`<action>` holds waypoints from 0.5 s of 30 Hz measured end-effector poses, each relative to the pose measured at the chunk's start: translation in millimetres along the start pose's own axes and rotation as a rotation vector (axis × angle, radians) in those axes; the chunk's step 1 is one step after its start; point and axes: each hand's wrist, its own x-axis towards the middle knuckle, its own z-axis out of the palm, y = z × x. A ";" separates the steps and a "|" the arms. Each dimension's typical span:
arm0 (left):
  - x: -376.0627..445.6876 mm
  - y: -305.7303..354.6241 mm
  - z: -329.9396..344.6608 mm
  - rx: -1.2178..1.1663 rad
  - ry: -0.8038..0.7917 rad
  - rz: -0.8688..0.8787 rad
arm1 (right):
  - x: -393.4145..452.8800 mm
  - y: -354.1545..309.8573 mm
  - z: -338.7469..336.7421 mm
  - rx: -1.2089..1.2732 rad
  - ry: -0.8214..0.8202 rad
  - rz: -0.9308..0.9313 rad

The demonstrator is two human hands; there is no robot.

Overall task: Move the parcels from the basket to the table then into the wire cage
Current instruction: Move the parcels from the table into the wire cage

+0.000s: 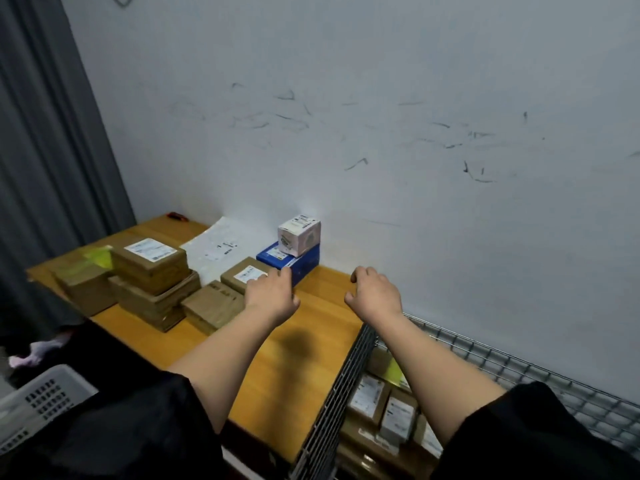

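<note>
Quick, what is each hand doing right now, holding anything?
Left hand: open, empty, fingers reaching over a small brown parcel.
Right hand: open, fingers loosely curled, holding nothing.

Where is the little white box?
In the head view, the little white box sits on the blue box, at the table's back against the wall.

Shipping labels on brown parcels (149, 264) and white box (299, 234): print too blurred, nothing legible.
</note>
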 end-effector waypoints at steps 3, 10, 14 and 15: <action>22.7 -39.9 5.3 0.008 -0.009 0.022 | 22.3 -41.7 14.8 -0.017 -0.004 0.005; 72.2 -109.6 15.8 0.020 -0.046 0.078 | 63.8 -104.7 42.4 0.000 -0.038 0.073; 93.2 -127.5 24.8 0.002 -0.071 0.077 | 83.2 -120.2 51.9 -0.021 -0.058 0.092; 96.6 -129.0 26.5 0.001 -0.073 0.078 | 87.2 -121.9 53.4 -0.022 -0.062 0.094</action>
